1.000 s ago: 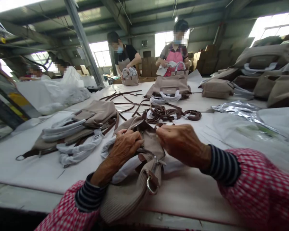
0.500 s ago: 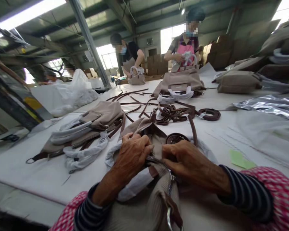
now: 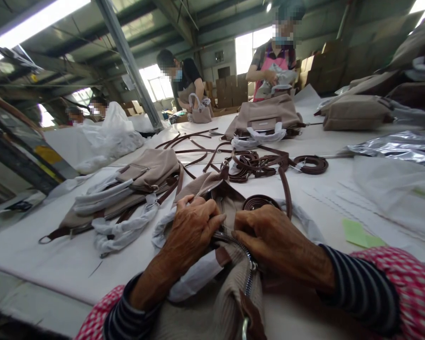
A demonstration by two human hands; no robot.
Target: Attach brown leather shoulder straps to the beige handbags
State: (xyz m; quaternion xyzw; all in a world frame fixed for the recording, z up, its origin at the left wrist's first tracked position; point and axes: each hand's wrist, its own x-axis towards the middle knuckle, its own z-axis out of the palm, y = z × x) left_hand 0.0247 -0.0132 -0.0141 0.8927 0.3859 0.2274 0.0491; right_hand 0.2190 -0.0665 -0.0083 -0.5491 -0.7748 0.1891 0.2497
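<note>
A taupe handbag [image 3: 212, 307] with ribbed sides lies before me, its metal zip [image 3: 248, 262] undone and its mouth spread. My left hand [image 3: 194, 222] has its fingers closed on the left edge of that opening. On the opposite edge, my right hand [image 3: 272, 236] pinches the bag, its fingertips tucked partly out of sight inside. One wrapped handle [image 3: 198, 276] shows below my left wrist, covered in white paper. Just beyond my right hand rests a coiled brown strap [image 3: 259, 202].
Another taupe bag [image 3: 148, 172] lies at the left. Tangled brown straps [image 3: 258, 165] and a bag with wrapped handles [image 3: 265, 115] lie farther back. Several bags [image 3: 354, 113], silvery film [image 3: 403, 148] and a green paper slip [image 3: 361, 232] are at the right. Two co-workers handle bags across the table [image 3: 63, 264].
My hands keep their hold on the bag's edges, with the right shifted slightly left. At the back, the right co-worker's hands and the white-wrapped bag have moved. The view has turned slightly.
</note>
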